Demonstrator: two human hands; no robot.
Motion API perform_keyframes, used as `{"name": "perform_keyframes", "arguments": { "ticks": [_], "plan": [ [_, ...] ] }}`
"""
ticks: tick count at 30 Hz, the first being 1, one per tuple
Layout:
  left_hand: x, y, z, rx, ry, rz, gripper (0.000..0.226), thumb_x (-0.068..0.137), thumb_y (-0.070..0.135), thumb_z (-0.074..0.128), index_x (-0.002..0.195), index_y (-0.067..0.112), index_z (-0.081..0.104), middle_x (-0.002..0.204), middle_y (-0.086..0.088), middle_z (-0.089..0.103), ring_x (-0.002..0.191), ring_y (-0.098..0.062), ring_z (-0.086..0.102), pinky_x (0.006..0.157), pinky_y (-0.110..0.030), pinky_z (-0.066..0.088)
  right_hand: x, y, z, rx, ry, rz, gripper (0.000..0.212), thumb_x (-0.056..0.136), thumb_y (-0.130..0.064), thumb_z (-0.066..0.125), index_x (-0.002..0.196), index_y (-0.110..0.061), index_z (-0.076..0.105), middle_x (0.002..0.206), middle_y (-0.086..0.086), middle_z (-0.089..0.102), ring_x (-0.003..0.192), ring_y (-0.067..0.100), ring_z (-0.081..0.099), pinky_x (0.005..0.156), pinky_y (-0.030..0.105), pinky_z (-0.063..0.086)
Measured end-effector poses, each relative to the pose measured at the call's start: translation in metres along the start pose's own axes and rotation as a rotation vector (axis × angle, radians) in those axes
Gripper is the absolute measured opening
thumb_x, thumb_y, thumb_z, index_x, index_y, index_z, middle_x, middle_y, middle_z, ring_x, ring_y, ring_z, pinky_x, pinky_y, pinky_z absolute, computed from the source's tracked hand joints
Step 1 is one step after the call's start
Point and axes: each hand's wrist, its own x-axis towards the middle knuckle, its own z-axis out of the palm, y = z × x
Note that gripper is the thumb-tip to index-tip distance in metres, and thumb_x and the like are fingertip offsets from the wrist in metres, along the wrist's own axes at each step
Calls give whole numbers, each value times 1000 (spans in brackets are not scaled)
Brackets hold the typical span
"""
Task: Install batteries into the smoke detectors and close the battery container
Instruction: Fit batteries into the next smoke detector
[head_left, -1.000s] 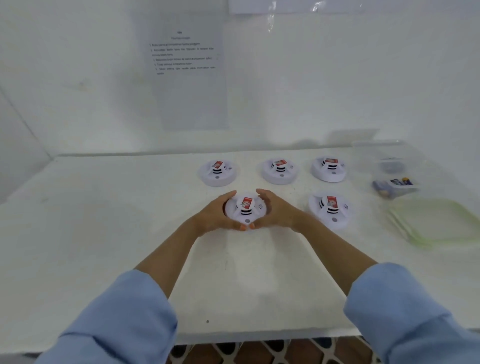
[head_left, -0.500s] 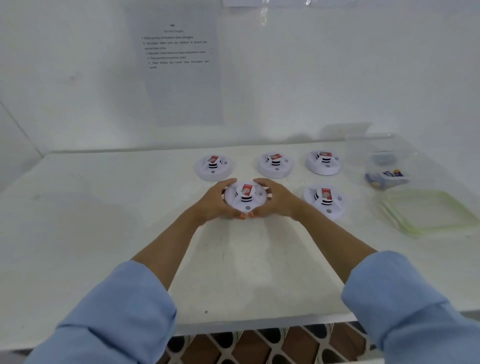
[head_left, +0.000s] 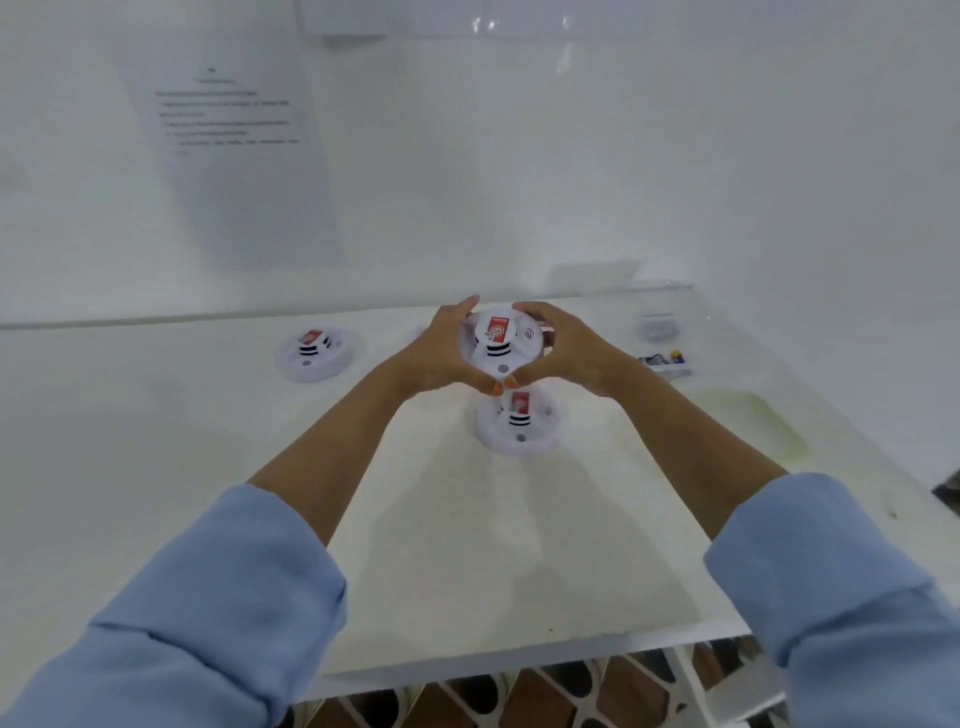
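Both my hands hold one white round smoke detector (head_left: 500, 343) lifted above the table, tilted toward me, with a red label on top. My left hand (head_left: 441, 353) curls round its left side and my right hand (head_left: 561, 348) curls round its right side; the thumbs meet under its near edge. Below it another detector (head_left: 519, 423) lies on the table. A third detector (head_left: 317, 353) lies to the left. The clear battery container (head_left: 662, 343) with batteries stands at the far right, and its green-rimmed lid (head_left: 748, 421) lies in front of it. Other detectors are hidden behind my hands.
A white table (head_left: 156, 493) against a white wall carries everything. A printed sheet (head_left: 234, 130) is taped to the wall at the upper left. The table's front edge runs along the bottom, with a patterned floor below it.
My hands have lifted the gripped detector off the table and up toward the camera. The view has swung, so the table items sit differently in the frame.
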Motion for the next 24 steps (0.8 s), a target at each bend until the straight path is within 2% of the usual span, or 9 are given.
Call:
{"name": "perform_keyframes", "arguments": {
  "ticks": [2, 5, 9, 11, 13, 16, 19, 21, 24],
  "plan": [
    [15, 21, 27, 19, -13, 12, 115, 65, 12, 83, 149, 19, 5, 151, -6, 17, 139, -21, 23, 107, -31, 28, -10, 9, -32, -6, -11, -15, 85, 58, 3, 82, 131, -12, 41, 114, -2, 55, 97, 8, 56, 74, 13, 52],
    [35, 50, 66, 46, -32, 18, 118, 66, 12, 83, 149, 23, 0, 149, -9, 16, 135, -24, 28, 103, -29, 33, -24, 26, -77, 31, -27, -14, 81, 60, 7, 80, 129, -14, 43, 107, -9, 56, 93, 4, 57, 67, 9, 50],
    [57, 74, 105, 76, -43, -1, 119, 60, 20, 87, 148, 22, 8, 143, -8, 19, 132, -24, 28, 107, -32, 32, -33, 50, -122, 22, -54, -13, 87, 62, -3, 82, 135, -20, 39, 125, -1, 53, 114, 18, 53, 87, 21, 50],
    [65, 79, 116, 40, -42, -5, 118, 51, 24, 87, 145, 20, 17, 138, -5, 25, 128, -23, 33, 106, -35, 37, -36, 56, -137, 99, -66, 5, 87, 67, -5, 79, 139, -20, 34, 130, 0, 49, 114, 17, 54, 88, 26, 51],
    [74, 82, 126, -152, -38, 16, 110, 51, 14, 86, 142, 17, 24, 134, -5, 34, 124, -23, 41, 97, -34, 48, -37, 61, -151, 293, -52, 13, 81, 75, -7, 73, 142, -18, 29, 131, 3, 45, 110, 17, 55, 85, 28, 52],
    [85, 85, 138, -450, -34, 70, 101, 53, 1, 83, 137, 16, 29, 127, -1, 46, 116, -19, 50, 77, -22, 54, -38, 72, -169, 589, -42, 60, 80, 72, -27, 76, 140, -22, 34, 126, 7, 48, 106, 23, 54, 94, 37, 48],
    [96, 90, 152, -546, -46, 118, 97, 51, 5, 82, 133, 18, 31, 127, -2, 49, 121, -21, 48, 82, -26, 53, -44, 80, -174, 594, -121, 145, 60, 83, -39, 57, 138, -30, 36, 128, 15, 50, 102, 28, 55, 96, 43, 45],
    [102, 92, 160, -563, -52, 135, 105, 49, 11, 84, 136, 19, 28, 132, -5, 47, 125, -20, 47, 88, -30, 52, -45, 85, -175, 631, -158, 132, 61, 80, -40, 55, 138, -32, 36, 129, 15, 53, 101, 30, 59, 92, 45, 50],
    [110, 93, 168, -523, -57, 158, 108, 50, 14, 84, 139, 26, 24, 140, 0, 42, 130, -17, 42, 92, -30, 51, -38, 88, -181, 756, -90, 80, 60, 83, -22, 59, 138, -28, 36, 128, 8, 57, 105, 30, 61, 87, 45, 54]
  ]
}}
